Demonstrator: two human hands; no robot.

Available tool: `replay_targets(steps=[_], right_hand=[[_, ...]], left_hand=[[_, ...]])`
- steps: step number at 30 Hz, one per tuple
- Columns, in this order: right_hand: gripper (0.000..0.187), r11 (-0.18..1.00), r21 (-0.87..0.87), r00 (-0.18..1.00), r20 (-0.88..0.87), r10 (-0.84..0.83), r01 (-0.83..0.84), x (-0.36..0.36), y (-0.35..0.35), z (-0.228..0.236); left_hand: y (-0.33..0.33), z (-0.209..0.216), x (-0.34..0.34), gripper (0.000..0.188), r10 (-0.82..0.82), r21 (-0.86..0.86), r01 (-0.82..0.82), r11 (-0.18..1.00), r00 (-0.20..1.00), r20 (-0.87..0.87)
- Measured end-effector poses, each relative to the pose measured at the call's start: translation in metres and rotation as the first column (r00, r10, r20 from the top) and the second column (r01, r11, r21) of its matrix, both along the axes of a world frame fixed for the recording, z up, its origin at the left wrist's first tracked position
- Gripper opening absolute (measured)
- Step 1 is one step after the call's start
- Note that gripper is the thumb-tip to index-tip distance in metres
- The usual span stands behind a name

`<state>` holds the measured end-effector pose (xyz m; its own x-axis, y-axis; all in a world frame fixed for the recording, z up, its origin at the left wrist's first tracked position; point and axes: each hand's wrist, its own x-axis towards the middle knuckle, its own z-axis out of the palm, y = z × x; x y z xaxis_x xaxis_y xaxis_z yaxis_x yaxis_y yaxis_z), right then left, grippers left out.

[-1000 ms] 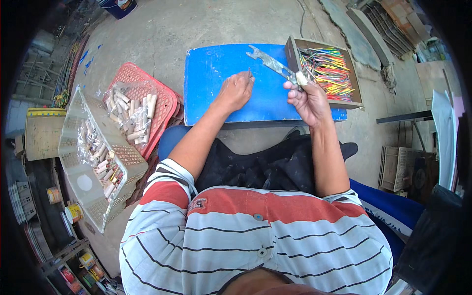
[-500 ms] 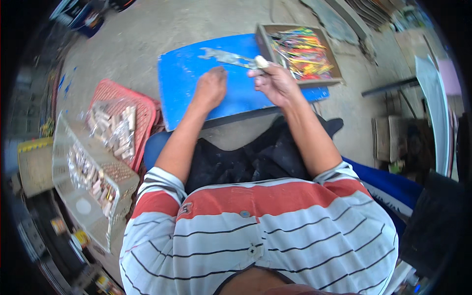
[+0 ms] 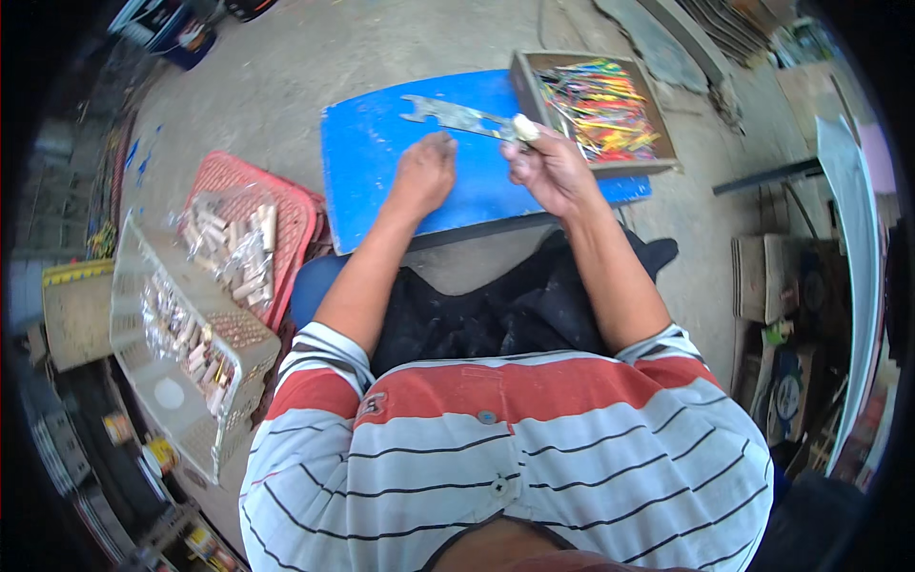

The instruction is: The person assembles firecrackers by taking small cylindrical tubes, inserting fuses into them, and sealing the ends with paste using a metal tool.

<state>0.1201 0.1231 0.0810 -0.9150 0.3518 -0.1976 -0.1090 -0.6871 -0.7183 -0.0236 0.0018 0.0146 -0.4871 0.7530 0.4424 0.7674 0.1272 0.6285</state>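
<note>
Metal tool (image 3: 457, 117) gripped in right hand (image 3: 553, 172); left hand (image 3: 425, 176) curled, contents unclear; room leftward to tabletop (image 3: 367, 157) edge.

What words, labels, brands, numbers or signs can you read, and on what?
No text is clear enough to quote.
Striped shirt: chest emblem too blurred to read.
Dark blue bucket: markings too small to read.
Flat metal wrench: no lettering I can make out.

Red plastic basket (image 3: 291, 205) on the left, holding a clear bag of pale cylinders (image 3: 229, 243), whitish plastic crate (image 3: 152, 362) beside it with more bagged cylinders (image 3: 195, 353), dark blue bucket (image 3: 181, 43) at upper left, grey floor (image 3: 315, 48), pale upright sheet (image 3: 848, 219) at far right.
</note>
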Motion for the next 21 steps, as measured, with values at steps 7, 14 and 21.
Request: replay_targets(steps=[7,14,21], right_hand=[[0.019,0.999,-0.022,0.999,0.024,-0.035,0.035,-0.004,-0.003,0.008],[0.017,0.996,0.021,0.993,0.082,-0.089,0.087,-0.005,-0.004,0.010],[0.013,0.992,-0.001,0.988,0.094,-0.124,0.125,-0.004,0.001,0.007]], left_hand=[[-0.001,0.009,0.001,0.024,-0.030,-0.060,0.036,0.998,0.995,0.096],[-0.004,0.012,-0.002,0.023,0.005,-0.071,-0.003,0.997,0.999,0.040],[-0.003,0.004,-0.011,0.025,-0.058,-0.043,0.062,0.997,0.995,0.083]])
